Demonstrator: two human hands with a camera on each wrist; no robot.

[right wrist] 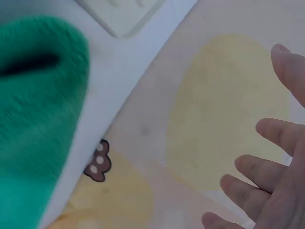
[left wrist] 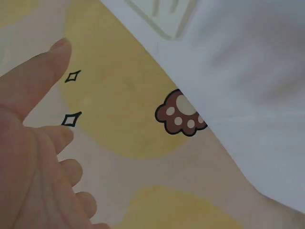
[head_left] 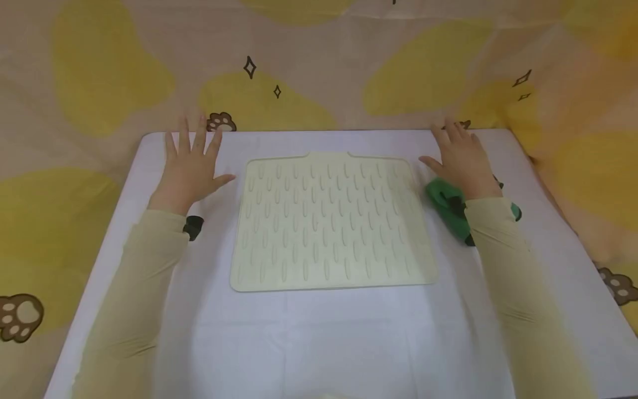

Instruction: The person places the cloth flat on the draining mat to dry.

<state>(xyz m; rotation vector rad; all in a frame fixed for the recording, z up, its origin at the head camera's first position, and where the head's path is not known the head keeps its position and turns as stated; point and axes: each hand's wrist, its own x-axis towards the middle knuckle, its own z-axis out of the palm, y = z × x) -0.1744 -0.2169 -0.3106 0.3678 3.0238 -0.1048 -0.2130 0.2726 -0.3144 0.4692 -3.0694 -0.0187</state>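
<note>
My left hand [head_left: 186,174] is held with its fingers spread near the far left of the table, holding nothing. Beside its wrist shows a small dark green and black piece [head_left: 193,227]. On the other side, my right hand [head_left: 463,163] also has spread fingers and holds nothing. A fuzzy green cloth [head_left: 443,197] with dark patches lies by the right wrist, partly hidden under the forearm; it looms large at the left of the right wrist view. Between the hands lies a flat cream mat [head_left: 331,221] with rows of raised oblong ridges and a tab on its far edge.
The table [head_left: 319,332] wears a white cover with faint creases. Behind it and at both sides hangs a pink and yellow patterned fabric [head_left: 319,66] with paw prints, meeting the table's far edge.
</note>
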